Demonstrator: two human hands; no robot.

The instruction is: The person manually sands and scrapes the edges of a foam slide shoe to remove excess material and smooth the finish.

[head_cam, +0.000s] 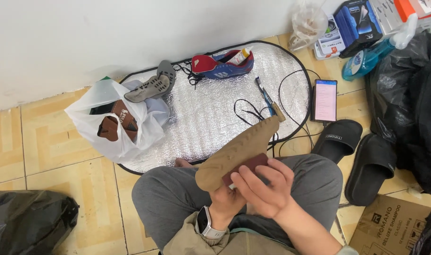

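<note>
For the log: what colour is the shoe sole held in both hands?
Tan sole, seen in the head view.

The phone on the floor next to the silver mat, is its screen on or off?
On. The phone lies face up beside the silver mat, and its screen glows light with rows of content; a cable runs to it.

Single head-worn camera, looking steeply down from above seated person's lap; hands (pixel 253 189) close below lens at lower centre. View faces forward toward white wall (pixel 130 38) along top edge, silver mat (pixel 201 118) on tiled floor (pixel 50 156) mid-distance (no second view, so no shared area)
</note>
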